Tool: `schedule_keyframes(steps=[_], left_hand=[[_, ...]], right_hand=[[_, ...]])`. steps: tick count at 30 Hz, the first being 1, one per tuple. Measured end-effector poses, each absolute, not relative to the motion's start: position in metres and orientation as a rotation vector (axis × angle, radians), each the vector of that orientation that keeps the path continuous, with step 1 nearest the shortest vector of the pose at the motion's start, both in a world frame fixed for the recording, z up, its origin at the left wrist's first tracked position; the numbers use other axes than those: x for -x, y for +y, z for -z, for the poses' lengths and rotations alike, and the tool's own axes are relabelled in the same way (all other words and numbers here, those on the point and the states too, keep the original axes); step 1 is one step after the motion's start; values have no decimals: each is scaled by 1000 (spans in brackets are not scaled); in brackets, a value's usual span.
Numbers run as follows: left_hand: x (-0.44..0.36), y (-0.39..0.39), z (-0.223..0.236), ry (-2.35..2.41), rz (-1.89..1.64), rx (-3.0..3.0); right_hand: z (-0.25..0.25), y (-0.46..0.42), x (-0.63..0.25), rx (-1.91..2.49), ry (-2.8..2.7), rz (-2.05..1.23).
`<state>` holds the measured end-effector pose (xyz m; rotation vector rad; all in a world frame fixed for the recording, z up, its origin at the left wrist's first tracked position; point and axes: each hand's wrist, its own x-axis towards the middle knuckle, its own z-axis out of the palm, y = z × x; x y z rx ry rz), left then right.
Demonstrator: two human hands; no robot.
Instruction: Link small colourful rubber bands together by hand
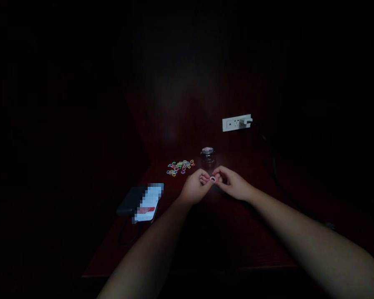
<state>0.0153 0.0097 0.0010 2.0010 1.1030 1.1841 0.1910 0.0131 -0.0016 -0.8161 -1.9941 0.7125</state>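
Between my two hands is a small pink hair tie (212,179), a ring with a dark opening. My left hand (197,185) pinches it from the left with thumb and fingers. On the other side, the closed fingertips of my right hand (232,182) grip its right edge. Just behind the hands stands a clear jar (207,155) with a lid on top. A loose spread of colourful hair ties (180,166) lies on the table to the left of the jar.
At left on the dark red table (233,249) lie a lit phone (149,203) and a dark box-like device (129,201) with a cable. A white wall socket (233,123) holds a plug, whose dark cord (274,166) runs down at right. The surroundings are very dark.
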Motion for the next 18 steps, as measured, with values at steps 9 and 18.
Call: schedule_keyframes(steps=[9,18], left_hand=[[-15,9,-2,1133,-1172,-2040],[-14,12,2,1098,-1177,-2045]], right_hand=[[0,12,-191,823,-2003,-678],[-4,11,-190,881,-1991,-672]])
